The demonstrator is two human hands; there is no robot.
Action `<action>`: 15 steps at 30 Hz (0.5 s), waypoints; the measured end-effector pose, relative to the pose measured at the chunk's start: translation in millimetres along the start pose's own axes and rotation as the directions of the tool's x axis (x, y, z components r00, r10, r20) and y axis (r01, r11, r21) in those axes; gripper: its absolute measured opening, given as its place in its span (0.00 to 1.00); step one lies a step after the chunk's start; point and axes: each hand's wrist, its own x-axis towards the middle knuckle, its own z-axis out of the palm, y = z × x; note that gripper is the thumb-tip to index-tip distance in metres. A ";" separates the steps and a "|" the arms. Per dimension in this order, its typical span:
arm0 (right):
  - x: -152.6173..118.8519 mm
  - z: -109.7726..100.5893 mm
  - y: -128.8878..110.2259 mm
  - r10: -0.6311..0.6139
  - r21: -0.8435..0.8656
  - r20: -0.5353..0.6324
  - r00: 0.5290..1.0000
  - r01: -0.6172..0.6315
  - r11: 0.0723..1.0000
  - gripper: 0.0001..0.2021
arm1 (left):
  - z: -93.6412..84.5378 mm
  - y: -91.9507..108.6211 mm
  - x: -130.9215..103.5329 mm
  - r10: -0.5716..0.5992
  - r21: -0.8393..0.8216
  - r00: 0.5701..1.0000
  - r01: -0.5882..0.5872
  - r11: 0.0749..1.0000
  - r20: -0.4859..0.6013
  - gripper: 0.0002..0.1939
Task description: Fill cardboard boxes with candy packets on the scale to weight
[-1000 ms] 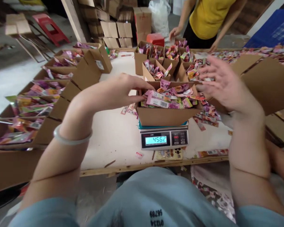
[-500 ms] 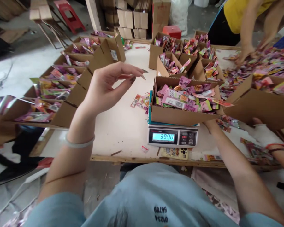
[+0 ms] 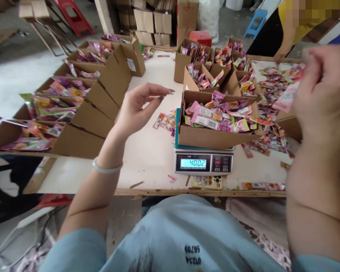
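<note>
My left hand hovers above the white tabletop, left of the scale, its fingers loosely curved and apart from the thumb, with nothing in it. On the right, my right hand is raised and smeared by motion, closed on a pink snack packet. A cardboard box full of small pink, purple and green snack packets rests on the digital scale. The lit scale display shows the digits 4002. Several loose packets lie between my left hand and the box.
Filled cardboard boxes line the table's left side; more filled boxes stand behind the scale. Loose packets are heaped at right. A phone lies under the scale's front. Another person's hand is at the far right table edge.
My right hand has come up from beside the weighed box to the right, now with a packet. My left hand stays nearly still. The display went from 3998 to 4002.
</note>
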 end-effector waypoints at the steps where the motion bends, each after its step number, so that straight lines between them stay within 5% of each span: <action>1: 3.5 -10.7 -13.6 -0.073 0.019 -0.040 0.996 0.074 0.997 0.28 | 3.6 -7.6 -2.6 -0.024 0.005 1.000 0.024 1.000 -0.012 0.11; 3: 8.2 -19.2 -36.3 -0.201 0.083 -0.034 0.979 0.204 0.976 0.31 | 14.5 -28.8 -13.0 -0.049 0.004 0.998 0.049 0.999 -0.050 0.17; 5: 8.9 -10.0 -45.4 -0.333 0.221 0.117 0.936 0.303 0.927 0.35 | 30.4 -55.8 -32.4 -0.092 -0.045 0.994 0.090 0.995 -0.059 0.32; 7: 3.8 11.8 -38.3 -0.412 0.446 0.288 0.865 0.259 0.857 0.49 | 50.8 -83.1 -58.6 -0.166 -0.131 0.986 0.166 0.977 0.009 0.53; 10: -14.7 50.4 -13.2 -0.229 0.708 0.388 0.893 -0.130 0.695 0.62 | 87.3 -113.1 -95.4 -0.317 -0.225 0.937 0.343 0.912 0.146 0.77; 13: -38.2 78.1 -6.2 0.110 0.749 0.536 0.837 -0.531 0.396 0.44 | 119.5 -122.6 -115.4 -0.418 -0.318 0.889 0.458 0.830 0.187 0.78; 15: -51.5 87.6 -22.8 0.203 0.737 0.601 0.773 -0.635 0.234 0.30 | 127.6 -119.8 -124.9 -0.440 -0.381 0.879 0.476 0.792 0.185 0.69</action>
